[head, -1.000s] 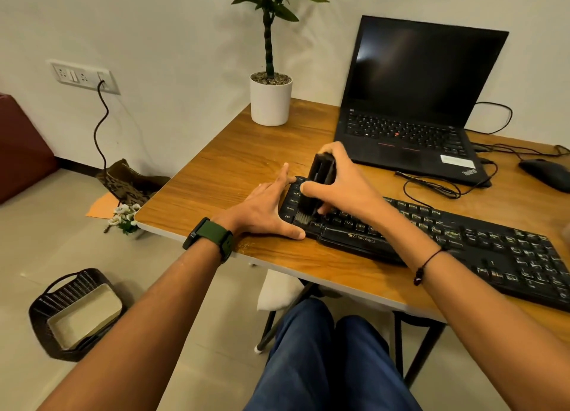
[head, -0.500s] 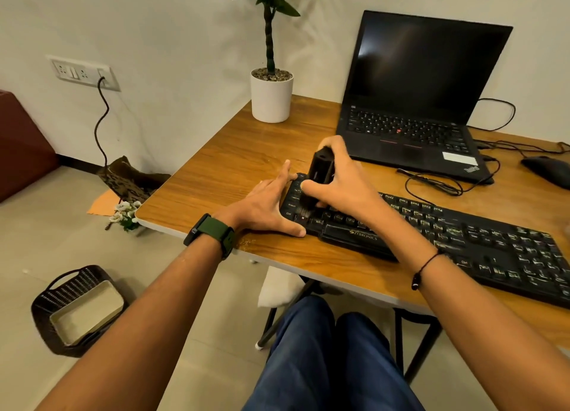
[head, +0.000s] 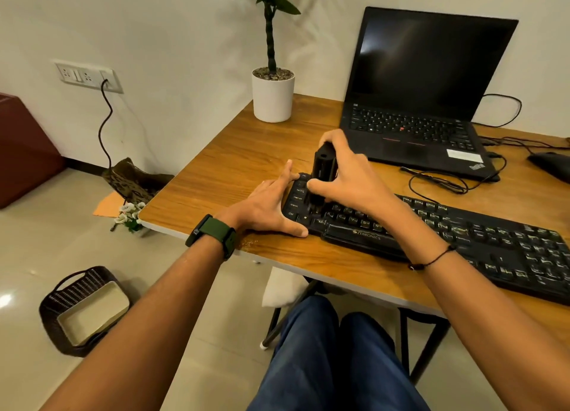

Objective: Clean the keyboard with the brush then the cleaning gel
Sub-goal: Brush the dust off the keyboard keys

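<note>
Black keyboard (head: 447, 238) is laid flat, running diagonally from frame centre to the right edge. Black blocky brush (head: 322, 176) is held upright at centre, its lower end set on the keyboard's left-end keys.

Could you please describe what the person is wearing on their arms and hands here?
Both forearms are bare, with no sleeves in view. The left wrist carries a watch with a dark green strap and black case. The right wrist has a thin black cord bracelet. No gloves or rings are visible.
</note>
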